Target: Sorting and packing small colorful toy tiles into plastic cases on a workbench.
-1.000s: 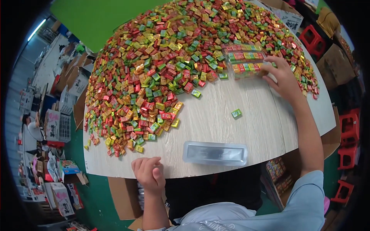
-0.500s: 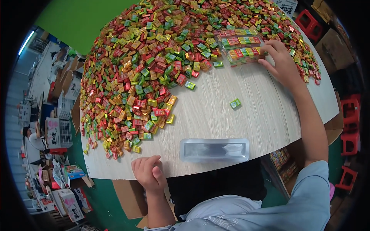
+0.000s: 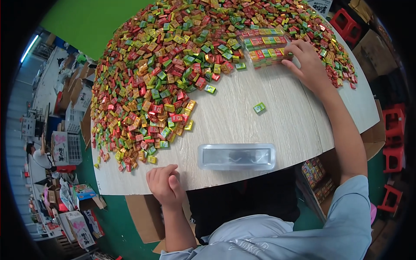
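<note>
My right hand (image 3: 308, 68) is at the right end of a stack of clear plastic trays (image 3: 265, 53), its thumb and fingers curled about the end of a tray. Rows of small red, yellow and green packs fill these trays. Close to the table's front edge, my left hand (image 3: 165, 185) is loosely closed with nothing visible in it. An unfilled clear plastic tray (image 3: 236, 167) lies to its right, in front of my body. One loose green pack (image 3: 259, 108) sits between that tray and the stack.
A large heap of small wrapped packs (image 3: 143, 86) covers the left and far parts of the pale wooden table (image 3: 299, 125). Below the table's right edge is an open box of packs (image 3: 318, 182). Red stools (image 3: 393, 123) stand at right; a person (image 3: 40, 154) is far left.
The whole view has shifted, so the table and its contents appear slightly higher and farther left. My right hand stays at the stack's end. My left hand remains near the edge, loosely closed.
</note>
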A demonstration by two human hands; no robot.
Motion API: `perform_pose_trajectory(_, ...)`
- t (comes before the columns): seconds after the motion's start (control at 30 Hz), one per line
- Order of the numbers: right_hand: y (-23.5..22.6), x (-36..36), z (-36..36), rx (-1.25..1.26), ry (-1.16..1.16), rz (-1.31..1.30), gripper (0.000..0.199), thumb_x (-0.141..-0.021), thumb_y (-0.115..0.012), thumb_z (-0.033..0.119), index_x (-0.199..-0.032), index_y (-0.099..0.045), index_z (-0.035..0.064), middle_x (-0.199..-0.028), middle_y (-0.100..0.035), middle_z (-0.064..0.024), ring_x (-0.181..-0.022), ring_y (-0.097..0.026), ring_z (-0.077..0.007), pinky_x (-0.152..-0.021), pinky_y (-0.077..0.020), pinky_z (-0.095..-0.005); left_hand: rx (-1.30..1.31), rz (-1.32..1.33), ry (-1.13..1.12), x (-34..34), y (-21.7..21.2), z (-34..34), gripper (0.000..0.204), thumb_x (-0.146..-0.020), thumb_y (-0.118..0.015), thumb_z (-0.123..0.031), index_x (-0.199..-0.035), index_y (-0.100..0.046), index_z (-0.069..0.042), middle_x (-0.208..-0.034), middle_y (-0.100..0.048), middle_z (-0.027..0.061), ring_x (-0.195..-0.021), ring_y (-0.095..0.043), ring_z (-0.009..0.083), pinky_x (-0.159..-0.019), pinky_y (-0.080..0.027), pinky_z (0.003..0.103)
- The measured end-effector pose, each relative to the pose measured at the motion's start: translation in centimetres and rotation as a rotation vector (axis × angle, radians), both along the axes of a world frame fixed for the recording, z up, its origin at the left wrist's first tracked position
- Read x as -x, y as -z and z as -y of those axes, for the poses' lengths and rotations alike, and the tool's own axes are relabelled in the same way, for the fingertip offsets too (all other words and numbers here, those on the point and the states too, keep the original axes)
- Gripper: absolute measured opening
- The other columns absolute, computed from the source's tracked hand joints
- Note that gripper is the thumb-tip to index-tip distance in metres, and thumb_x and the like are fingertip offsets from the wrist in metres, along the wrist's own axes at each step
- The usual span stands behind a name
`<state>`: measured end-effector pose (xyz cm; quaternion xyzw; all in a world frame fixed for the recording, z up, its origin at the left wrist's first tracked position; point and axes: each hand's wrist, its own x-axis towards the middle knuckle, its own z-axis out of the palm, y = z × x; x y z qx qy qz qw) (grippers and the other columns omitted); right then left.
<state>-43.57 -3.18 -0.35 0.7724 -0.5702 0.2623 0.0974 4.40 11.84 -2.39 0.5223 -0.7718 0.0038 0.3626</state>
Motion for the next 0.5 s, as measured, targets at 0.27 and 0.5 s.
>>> perform_pose_trajectory(0.27, -0.7, -0.4, -1.0, 0.091, -0.059, -0.084, 0.03, -0.101, -0.069, 0.025, -0.125, -0.065, 0.008, -0.133, -0.061, -0.0122, -0.132, -0.055, -0.0332, -0.114, -0.0397, -0.046, -0.024, -0.005, -0.008, -0.5, 0.0, 0.1, 0.041, -0.11, -0.046, -0.033, -0.095, -0.069, -0.004, -0.074, -0.062, 0.0063, -0.073, -0.059, 0.0278, -0.078, -0.042, 0.042)
perform_pose_trajectory(0.5, -4.9, -2.9, 2.4, -0.049, -0.099, -0.124, 0.035, -0.105, -0.062, 0.025, -0.133, -0.063, 0.0046, -0.141, -0.058, -0.015, -0.134, -0.055, -0.034, -0.113, -0.043, -0.0435, -0.081, -0.026, -0.014, -1.0, 0.1, 0.0, 0.041, -0.108, -0.049, -0.038, -0.095, -0.071, -0.006, -0.075, -0.063, 0.0047, -0.076, -0.061, 0.0281, -0.078, -0.043, 0.043)
